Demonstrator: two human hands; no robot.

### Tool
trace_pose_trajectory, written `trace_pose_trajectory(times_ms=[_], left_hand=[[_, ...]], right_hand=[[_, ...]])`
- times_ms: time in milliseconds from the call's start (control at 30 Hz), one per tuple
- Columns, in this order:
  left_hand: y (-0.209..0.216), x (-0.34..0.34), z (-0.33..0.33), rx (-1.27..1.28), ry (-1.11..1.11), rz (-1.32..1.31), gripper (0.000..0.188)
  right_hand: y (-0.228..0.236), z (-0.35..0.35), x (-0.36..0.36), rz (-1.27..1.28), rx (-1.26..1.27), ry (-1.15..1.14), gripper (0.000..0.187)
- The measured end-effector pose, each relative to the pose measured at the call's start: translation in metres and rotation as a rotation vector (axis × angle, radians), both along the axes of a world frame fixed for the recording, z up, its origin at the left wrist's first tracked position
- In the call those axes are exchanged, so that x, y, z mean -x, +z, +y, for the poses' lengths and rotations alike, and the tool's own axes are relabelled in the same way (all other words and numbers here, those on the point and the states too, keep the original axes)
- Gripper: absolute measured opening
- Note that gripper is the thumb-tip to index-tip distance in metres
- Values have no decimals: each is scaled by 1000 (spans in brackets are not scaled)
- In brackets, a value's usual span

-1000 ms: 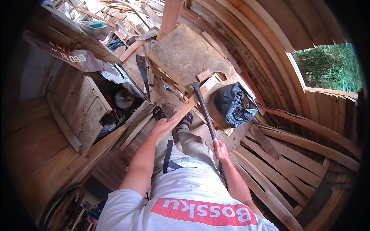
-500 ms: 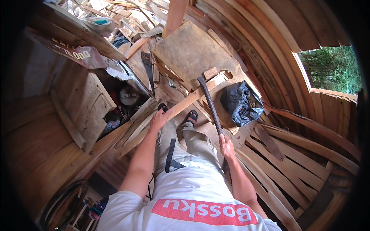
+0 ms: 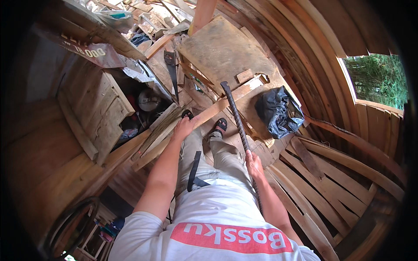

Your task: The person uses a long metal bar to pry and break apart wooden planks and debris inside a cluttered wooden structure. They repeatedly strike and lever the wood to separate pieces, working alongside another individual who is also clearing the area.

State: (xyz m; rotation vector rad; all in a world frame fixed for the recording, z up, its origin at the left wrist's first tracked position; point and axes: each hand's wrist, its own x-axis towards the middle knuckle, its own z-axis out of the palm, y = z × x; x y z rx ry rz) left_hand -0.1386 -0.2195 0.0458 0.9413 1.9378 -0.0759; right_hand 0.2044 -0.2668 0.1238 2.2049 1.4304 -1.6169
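Standing over a long wooden plank (image 3: pixel 209 111) that slants across the floor, pressing on it with the left hand (image 3: pixel 185 127), palm down and fingers laid over the wood rather than wrapped round it. Gripping in the right hand (image 3: pixel 254 163), below and to the right of the plank, a ribbed steel bar (image 3: pixel 235 115), fingers closed tight round the shaft. Running up from that grip across the plank, with the flattened bar head (image 3: pixel 224 85) ending just past the plank's far side, at the edge of a big worn wooden surface (image 3: pixel 217 48). Cannot tell whether the head bites under anything or only rests there.

Likely best done like this:
- Lean weight straight down through the left palm, so the plank does not skid or tip.
- Seat the head squarely before loading the bar; no jerking, only a slow, even pull with the elbow close to the body.
- Mind the sandalled feet (image 3: pixel 220 125), planted right at the plank's middle with bare toes, and stay clear of where the bar would drop if it slipped.
- Steer wide of the black plastic bag (image 3: pixel 278 111) just right of the plank's upper end, and of the hand saw (image 3: pixel 172 71) lying above the plank to the left, teeth exposed
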Motion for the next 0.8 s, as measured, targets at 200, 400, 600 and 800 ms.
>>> trace_pose_trajectory(times_ms=[200,400,600,800], left_hand=[[-6,1,-3,-31,-33,22,89],[1,-1,1,26,-60,6,88],[-19,3,-5,-35,-52,-1,89],[-6,2,-2,-32,-35,-5,89]], right_hand=[[26,4,2,43,66,-134,59],[44,3,8,-25,-58,-63,61],[19,-7,-2,-57,3,-87,57],[71,16,7,13,-66,-149,56]])
